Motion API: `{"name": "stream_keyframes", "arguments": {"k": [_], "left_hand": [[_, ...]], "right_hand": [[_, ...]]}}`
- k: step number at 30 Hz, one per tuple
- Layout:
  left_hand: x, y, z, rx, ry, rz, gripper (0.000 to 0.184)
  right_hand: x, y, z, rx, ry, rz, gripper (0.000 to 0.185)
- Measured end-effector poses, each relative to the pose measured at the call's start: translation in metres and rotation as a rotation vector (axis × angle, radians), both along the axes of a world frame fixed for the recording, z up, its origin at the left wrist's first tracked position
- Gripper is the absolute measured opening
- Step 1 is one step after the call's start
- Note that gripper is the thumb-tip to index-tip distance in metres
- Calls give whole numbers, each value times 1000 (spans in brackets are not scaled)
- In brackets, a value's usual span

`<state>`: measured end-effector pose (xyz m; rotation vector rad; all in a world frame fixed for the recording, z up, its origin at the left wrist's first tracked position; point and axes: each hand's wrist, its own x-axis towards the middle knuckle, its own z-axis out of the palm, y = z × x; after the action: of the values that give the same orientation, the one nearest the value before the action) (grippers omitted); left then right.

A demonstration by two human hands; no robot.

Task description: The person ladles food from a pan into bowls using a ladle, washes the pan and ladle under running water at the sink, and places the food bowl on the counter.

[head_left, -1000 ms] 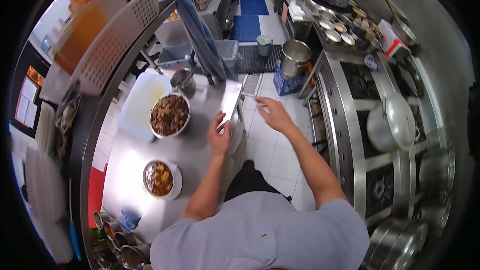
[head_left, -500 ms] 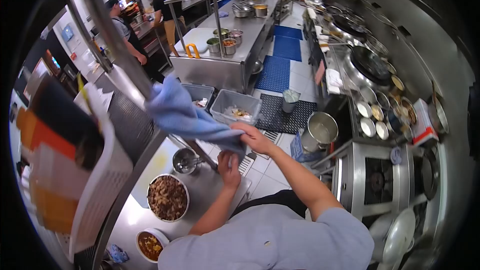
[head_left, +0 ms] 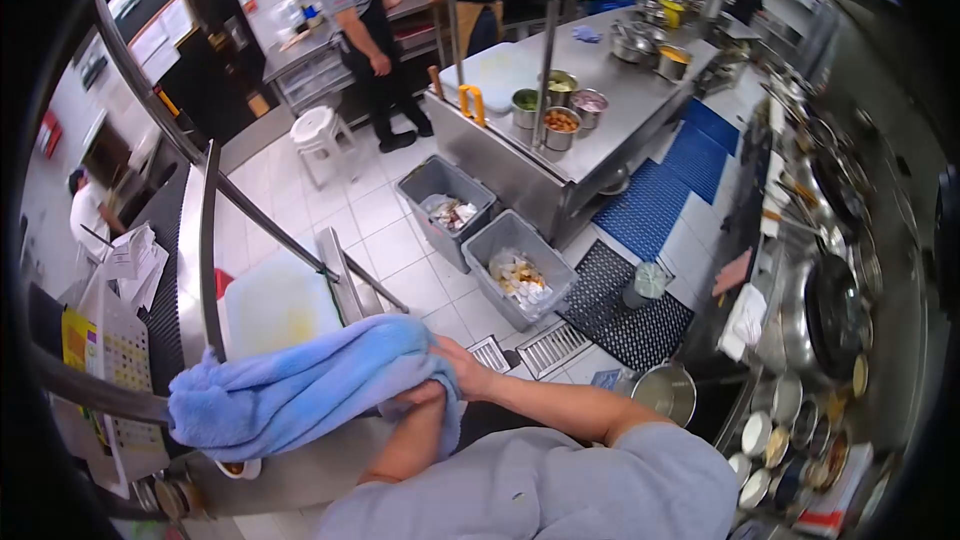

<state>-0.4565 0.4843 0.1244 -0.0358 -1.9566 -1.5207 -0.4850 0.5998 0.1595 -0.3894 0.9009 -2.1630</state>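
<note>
A blue towel [head_left: 310, 380] stretches leftward from my hands above the steel worktable, its far end at a metal post [head_left: 100, 395]. I cannot tell whether it wraps the post or only passes in front of it. My right hand [head_left: 460, 365] is closed on the towel's near end. Close beside it, my left hand [head_left: 425, 393] is partly covered by the folds, with its fingers mostly hidden; it appears to grip the cloth too. Below the towel, only the edge of a white bowl [head_left: 242, 468] shows.
A white cutting board [head_left: 275, 305] lies beyond the towel. Two grey bins [head_left: 480, 250] with scraps stand on the floor ahead, near a steel counter [head_left: 610, 90]. A metal pot [head_left: 668, 392] is at right, by the stove line. A co-worker [head_left: 365, 40] stands at the back left.
My view has swung left and the towel now lies lower and more level, spread across the bowls. My left hand has slipped partly under the cloth. The right hand still holds its end.
</note>
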Motion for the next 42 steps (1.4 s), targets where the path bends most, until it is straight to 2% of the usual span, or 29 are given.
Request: {"name": "stream_keyframes", "arguments": {"k": [1,2,4,7,8,10,11,12,14,15,16,18,20,22,30,32,34,37,39,41,42], "left_hand": [[-9,-1,4,5,-3,54,45],[-18,-3,7,8,-7,107,45],[-38,-11,10,9,-7,205,45],[-66,-32,6,7,-9,333,45],[-73,-40,4,7,-9,369,45],[-91,-57,1,18,-7,441,45],[-101,-66,-2,27,-5,471,45],[-109,-72,-3,41,-7,501,45],[-127,-87,-4,54,-18,550,46],[-134,-94,-3,54,-17,570,46],[-141,-101,-1,49,-23,591,46],[-149,-112,0,50,-25,647,46],[-154,-123,-1,59,-22,723,46],[-160,-129,-1,70,-33,829,46],[-233,-177,-18,111,-81,1313,47],[-266,-177,-19,135,-119,1526,48],[-304,-182,-13,169,-152,1788,48],[-350,-196,3,259,-210,2162,49],[-371,-199,2,378,-336,2386,49],[-377,-188,-39,556,-795,2519,56],[-389,-183,-57,758,-1272,2506,63]], "right_hand": [[-13,3,34,-5,91,-44,44],[-26,1,42,-9,82,-8,44],[-62,-11,48,45,346,-79,40],[-105,-39,44,104,439,-60,37],[-124,-46,45,96,444,-41,37],[-165,-54,61,310,714,168,27],[-181,-68,64,189,906,-80,18],[-202,-77,67,199,911,-65,18],[-247,-101,72,54,1156,-74,18],[-268,-118,54,25,1189,-65,19],[-286,-134,36,14,1176,-54,19],[-322,-164,11,257,814,148,20],[-364,-201,-9,380,795,188,22],[-394,-244,-27,383,654,237,24],[-500,-425,-50,352,769,615,29],[-527,-473,-84,321,727,710,27],[-560,-510,-71,358,826,779,27],[-631,-576,-124,420,826,962,26],[-667,-615,-112,532,903,1071,28],[-690,-669,-122,526,955,1161,29],[-697,-688,-121,528,1028,1191,28]]}}
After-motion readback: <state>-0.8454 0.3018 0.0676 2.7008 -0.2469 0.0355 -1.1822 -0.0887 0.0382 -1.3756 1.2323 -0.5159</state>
